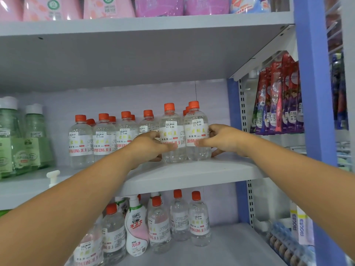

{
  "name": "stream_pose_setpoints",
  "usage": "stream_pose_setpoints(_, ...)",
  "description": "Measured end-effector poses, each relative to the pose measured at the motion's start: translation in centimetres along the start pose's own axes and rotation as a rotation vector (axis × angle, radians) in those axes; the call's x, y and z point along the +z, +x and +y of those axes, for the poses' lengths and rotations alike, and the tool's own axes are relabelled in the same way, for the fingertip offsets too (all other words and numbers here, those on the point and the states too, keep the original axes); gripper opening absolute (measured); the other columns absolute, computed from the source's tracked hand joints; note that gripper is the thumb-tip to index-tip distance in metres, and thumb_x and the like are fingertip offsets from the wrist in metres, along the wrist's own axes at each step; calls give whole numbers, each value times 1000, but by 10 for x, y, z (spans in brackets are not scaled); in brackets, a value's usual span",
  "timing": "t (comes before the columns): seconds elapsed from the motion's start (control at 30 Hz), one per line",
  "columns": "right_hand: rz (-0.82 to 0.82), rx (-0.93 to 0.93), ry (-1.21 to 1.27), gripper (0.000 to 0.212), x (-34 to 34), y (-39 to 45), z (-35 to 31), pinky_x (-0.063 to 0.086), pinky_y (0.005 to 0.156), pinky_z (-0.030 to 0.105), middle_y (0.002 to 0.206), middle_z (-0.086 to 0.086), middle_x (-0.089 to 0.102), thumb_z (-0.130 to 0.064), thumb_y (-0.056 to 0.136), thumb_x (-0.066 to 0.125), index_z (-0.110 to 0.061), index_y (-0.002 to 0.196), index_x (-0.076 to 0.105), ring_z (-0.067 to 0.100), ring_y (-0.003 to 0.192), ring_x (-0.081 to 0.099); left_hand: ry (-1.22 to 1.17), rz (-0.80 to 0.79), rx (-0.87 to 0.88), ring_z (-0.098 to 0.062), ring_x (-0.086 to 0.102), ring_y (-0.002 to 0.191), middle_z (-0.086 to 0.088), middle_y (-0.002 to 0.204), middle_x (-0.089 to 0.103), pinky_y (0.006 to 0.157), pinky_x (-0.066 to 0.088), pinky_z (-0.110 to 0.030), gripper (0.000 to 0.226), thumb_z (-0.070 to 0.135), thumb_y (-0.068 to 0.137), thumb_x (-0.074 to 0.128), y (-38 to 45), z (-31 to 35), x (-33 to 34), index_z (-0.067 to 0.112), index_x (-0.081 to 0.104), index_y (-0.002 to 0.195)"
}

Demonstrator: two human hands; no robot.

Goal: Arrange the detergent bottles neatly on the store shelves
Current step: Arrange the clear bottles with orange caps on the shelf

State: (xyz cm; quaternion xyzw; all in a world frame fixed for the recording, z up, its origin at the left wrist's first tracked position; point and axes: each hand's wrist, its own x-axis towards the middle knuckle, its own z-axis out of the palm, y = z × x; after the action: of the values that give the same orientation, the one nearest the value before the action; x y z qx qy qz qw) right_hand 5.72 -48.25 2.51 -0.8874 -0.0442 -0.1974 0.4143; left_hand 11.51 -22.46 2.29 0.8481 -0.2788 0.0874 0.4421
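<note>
Several clear detergent bottles with orange caps stand in a row on the middle shelf (192, 175). My left hand (151, 146) grips the left one of the two front bottles (172, 131) near its base. My right hand (224, 140) wraps around the right front bottle (196, 129) beside it. Both bottles stand upright on the shelf, touching each other. More of the same bottles (103, 135) line up behind and to the left.
Green bottles (23, 139) stand at the far left of the shelf. Below sit more clear bottles (198, 219) and a white-pink pump bottle (137, 227). Pink refill packs (53, 8) fill the top shelf. A blue upright (317, 112) and hanging toothbrush packs (278, 100) are at right.
</note>
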Motion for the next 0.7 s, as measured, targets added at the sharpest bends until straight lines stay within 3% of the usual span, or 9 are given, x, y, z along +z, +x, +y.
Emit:
stream_pose_setpoints(0.1,2,-5,-5,53,0,-1,-1,64,72,27,115,-8,71,-38,82,85,-26,129,62,10,103,70,0,7,-9,-9,71,102,12,111,74,93,59,-31,50,48,81,85,1,0,1,35,54,117)
stream_pose_setpoints(0.23,4,-5,-5,53,1,-1,-1,65,76,30,115,-9,71,-38,83,84,-26,129,62,10,104,69,-2,13,-22,-10,71,102,13,110,74,97,58,-33,51,48,81,86,-1,1,1,35,55,120)
stream_pose_setpoints(0.4,6,1,-21,54,2,-2,-2,65,83,35,117,-9,70,-39,83,84,-26,130,61,11,107,68,-24,5,-45,-14,72,106,10,115,74,100,59,-40,70,49,78,87,4,-2,1,26,56,136)
stream_pose_setpoints(0.6,4,35,-53,58,4,-10,-10,62,90,39,124,-4,67,-38,87,80,-22,137,57,14,110,66,-36,-37,-86,-16,71,109,11,120,71,98,60,-39,86,49,81,86,2,2,1,23,45,152)
stream_pose_setpoints(0.7,33,38,-181,68,4,-28,-25,57,95,36,131,-2,65,-44,91,75,-20,148,47,15,111,64,90,46,-57,-22,61,128,6,143,61,109,50,-41,98,57,87,76,-18,20,3,22,26,163)
